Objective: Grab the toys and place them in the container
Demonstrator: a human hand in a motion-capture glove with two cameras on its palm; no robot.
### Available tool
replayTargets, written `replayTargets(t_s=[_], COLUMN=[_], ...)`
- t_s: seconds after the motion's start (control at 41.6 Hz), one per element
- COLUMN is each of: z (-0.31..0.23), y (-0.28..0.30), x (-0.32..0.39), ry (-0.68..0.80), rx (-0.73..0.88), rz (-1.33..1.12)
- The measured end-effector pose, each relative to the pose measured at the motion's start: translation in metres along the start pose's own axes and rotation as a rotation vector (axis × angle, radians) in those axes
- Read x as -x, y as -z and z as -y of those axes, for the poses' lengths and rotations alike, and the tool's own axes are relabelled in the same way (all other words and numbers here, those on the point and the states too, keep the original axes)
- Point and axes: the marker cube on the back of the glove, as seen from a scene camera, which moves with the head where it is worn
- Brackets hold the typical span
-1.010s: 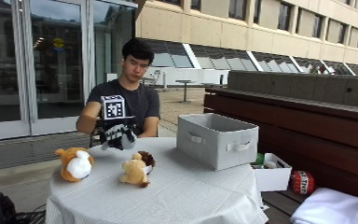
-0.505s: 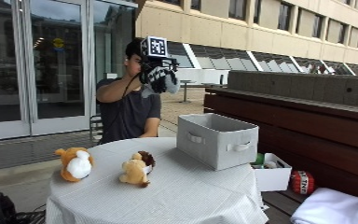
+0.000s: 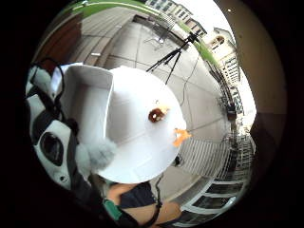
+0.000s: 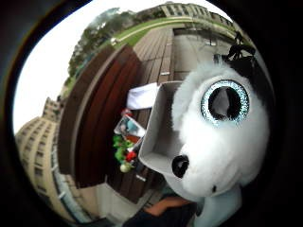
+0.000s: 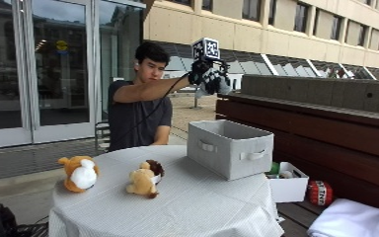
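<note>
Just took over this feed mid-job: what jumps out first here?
The gloved right hand is raised high above the grey container, holding a grey-and-white plush toy with big glittery eyes. Two more plush toys, an orange-and-white one and a tan-and-brown one, stand on the round white-clothed table.

Seen from above, the open container [image 3: 88,102] sits at the round surface's [image 3: 137,152] edge, two toys [image 3: 158,114] lying well apart from it.
</note>
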Motion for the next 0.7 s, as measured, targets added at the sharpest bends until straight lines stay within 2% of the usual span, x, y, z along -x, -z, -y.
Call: replayTargets(t_s=[0.288,0.433,0.553,0.697], z=[0.007,0.014,0.02,0.02], y=[-0.027,-0.049,-0.058,-0.051], x=[0.06,0.049,0.032,0.01], ry=[0.031,0.007,0.033,0.046], rx=[0.033,0.085,0.146,0.125], rz=[-0.022,-0.007,0.114,0.092])
